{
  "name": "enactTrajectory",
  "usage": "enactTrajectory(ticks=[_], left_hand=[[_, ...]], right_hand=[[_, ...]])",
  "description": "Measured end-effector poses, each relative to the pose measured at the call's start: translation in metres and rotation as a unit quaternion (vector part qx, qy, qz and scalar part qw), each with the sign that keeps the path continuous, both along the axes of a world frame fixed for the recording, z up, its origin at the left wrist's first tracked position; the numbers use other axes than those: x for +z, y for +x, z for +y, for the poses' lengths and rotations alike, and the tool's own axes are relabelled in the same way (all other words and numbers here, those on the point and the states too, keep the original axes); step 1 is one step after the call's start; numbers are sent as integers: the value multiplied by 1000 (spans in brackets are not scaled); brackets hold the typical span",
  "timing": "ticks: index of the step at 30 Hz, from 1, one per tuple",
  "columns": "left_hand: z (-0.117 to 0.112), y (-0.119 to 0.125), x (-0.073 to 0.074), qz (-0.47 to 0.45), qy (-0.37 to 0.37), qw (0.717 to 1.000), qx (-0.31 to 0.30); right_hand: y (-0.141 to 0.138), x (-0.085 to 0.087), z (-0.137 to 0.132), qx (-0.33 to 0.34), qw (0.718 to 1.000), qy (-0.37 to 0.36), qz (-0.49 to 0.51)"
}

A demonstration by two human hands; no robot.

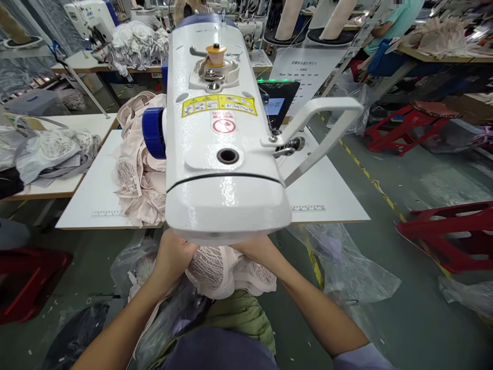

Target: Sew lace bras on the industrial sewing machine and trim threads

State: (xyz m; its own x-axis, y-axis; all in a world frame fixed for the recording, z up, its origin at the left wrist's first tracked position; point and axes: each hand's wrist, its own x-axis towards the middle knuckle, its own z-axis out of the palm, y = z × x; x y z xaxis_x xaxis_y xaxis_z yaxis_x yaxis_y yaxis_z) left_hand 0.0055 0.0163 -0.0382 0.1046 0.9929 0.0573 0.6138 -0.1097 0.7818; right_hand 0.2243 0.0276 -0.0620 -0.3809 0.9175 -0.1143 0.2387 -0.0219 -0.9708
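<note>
A beige lace bra point(210, 270) hangs over my lap at the front edge of the sewing table, just below the head of a white sewing machine point(227, 200). My left hand point(175, 252) is closed at the bra's left side, its fingertips partly covered by the machine. On the other side, my right hand point(256, 249) reaches under the machine head along the bra's upper edge; its fingers are hidden. The needle area cannot be seen from here. To the left of the machine lies a heap of beige lace bras point(140, 169) on the white tabletop point(92, 190).
A blue handwheel point(154, 132) juts from the machine's left, a white lever point(327, 123) from its right. White bras point(57, 151) lie on a side table. Red stools point(450, 234) and plastic bags point(346, 267) are around the floor. A co-worker's sleeve point(402, 23) shows at the back right.
</note>
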Motion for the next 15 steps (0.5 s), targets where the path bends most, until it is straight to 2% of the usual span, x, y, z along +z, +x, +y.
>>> enactTrajectory(ticks=[4, 7, 9, 11, 13, 15], left_hand=[[-1, -2, 1, 9, 11, 1000, -3], [-11, -9, -7, 30, -20, 999, 38], [-25, -16, -20, 29, -21, 996, 78], [-44, -22, -41, 7, 9, 994, 105], [-67, -24, -65, -27, 43, 994, 92], [-89, -21, -88, -38, 51, 997, 51]], right_hand=[[-1, -5, -2, -26, 1000, 7, 1], [2, -9, -7, -30, 1000, -4, -4], [5, -12, -11, -32, 999, -22, -2], [8, -15, -16, -31, 999, -37, 5], [12, -19, -20, -30, 999, -42, 13], [15, -24, -24, -33, 999, -37, 16]])
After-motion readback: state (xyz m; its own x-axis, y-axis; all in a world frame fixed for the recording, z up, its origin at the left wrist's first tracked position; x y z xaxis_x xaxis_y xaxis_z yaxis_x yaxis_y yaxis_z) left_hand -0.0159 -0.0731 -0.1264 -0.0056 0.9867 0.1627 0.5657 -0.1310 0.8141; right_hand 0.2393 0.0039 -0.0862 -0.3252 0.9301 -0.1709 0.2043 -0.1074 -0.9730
